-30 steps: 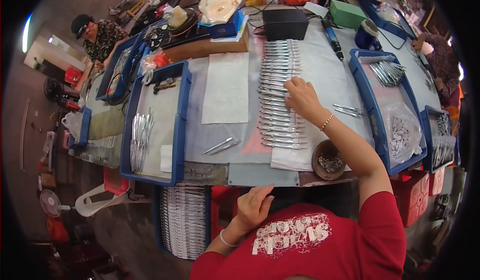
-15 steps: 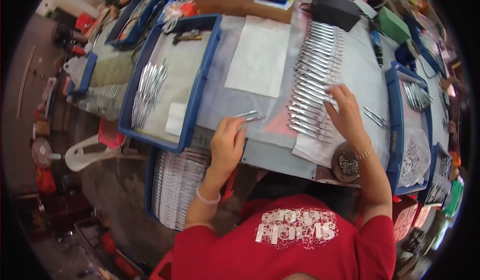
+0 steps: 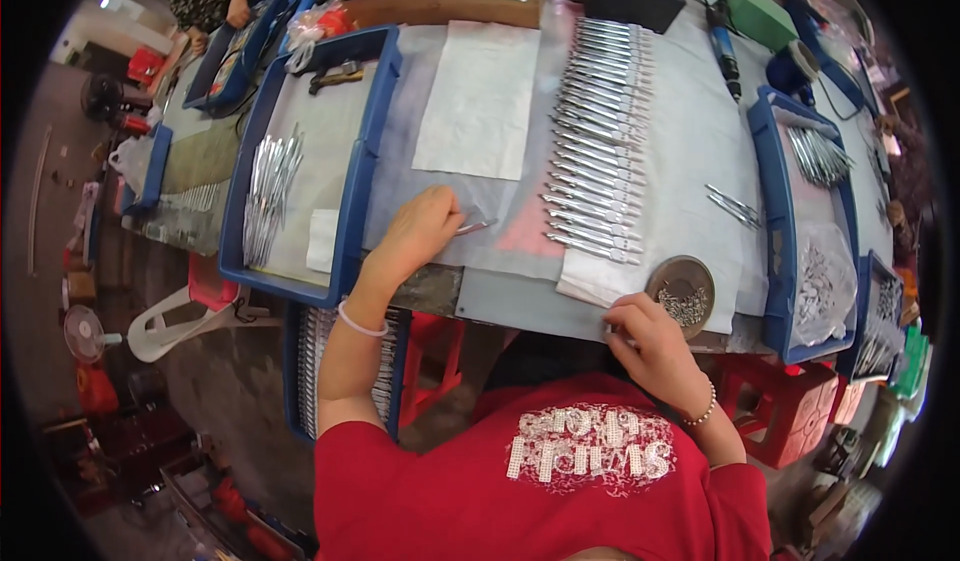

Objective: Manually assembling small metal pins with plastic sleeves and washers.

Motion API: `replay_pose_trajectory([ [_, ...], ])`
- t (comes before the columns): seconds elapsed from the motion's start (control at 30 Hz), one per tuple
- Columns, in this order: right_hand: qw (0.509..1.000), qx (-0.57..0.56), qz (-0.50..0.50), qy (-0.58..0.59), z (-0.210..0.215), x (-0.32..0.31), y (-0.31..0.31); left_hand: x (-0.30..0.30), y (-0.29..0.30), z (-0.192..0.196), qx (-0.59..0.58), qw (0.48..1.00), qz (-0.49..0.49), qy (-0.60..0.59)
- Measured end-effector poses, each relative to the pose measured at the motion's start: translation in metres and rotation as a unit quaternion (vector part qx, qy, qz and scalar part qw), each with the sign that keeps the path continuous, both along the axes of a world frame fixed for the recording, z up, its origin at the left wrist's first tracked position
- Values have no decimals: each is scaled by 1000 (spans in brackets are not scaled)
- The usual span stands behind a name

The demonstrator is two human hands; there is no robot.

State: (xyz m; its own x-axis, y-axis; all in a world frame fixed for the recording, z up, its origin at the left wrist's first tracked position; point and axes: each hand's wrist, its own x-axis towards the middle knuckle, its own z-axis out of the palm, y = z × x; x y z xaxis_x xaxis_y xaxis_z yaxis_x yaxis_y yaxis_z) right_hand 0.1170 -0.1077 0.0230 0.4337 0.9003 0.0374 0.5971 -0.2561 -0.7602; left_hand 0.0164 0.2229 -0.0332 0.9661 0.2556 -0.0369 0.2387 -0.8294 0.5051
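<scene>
My left hand is closed over the grey sheet near the front of the table. A slim silver metal piece sticks out to the right of its fingers. At the table's front edge, just left of a round bowl of small metal parts, is my right hand. Its fingers are curled together, and whatever they may pinch is too small to make out. Beyond it, a long row of slim silver metal pieces lies side by side on white paper, running away from me.
Left stands a blue tray with silver pieces and a hammer. White paper lies mid-table. Loose slim pieces lie before the right blue tray. A co-worker's arm shows at far left.
My right hand has left the row of metal pieces and come down to the front edge by the bowl. My left hand has turned, its back now upward. The whole view has shifted slightly.
</scene>
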Motion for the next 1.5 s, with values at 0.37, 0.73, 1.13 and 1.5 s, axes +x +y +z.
replay_pose_trajectory([
  [0.37, 877, 114, -47, 465, -3, -6, 6, 6, -139, 67, -444, 821, 134, -333],
  [0.73, 660, 263, -166, 684, -8, 10, -27, 0, -220, 40, -449, 847, -20, -283],
  [1.13, 787, 171, -168, 568, -6, 21, -46, 10, -220, 54, -670, 738, 46, 66],
  [1.5, 768, 99, -176, 608, -10, 23, -45, 17, -221, 42, -741, 661, 20, 121],
])
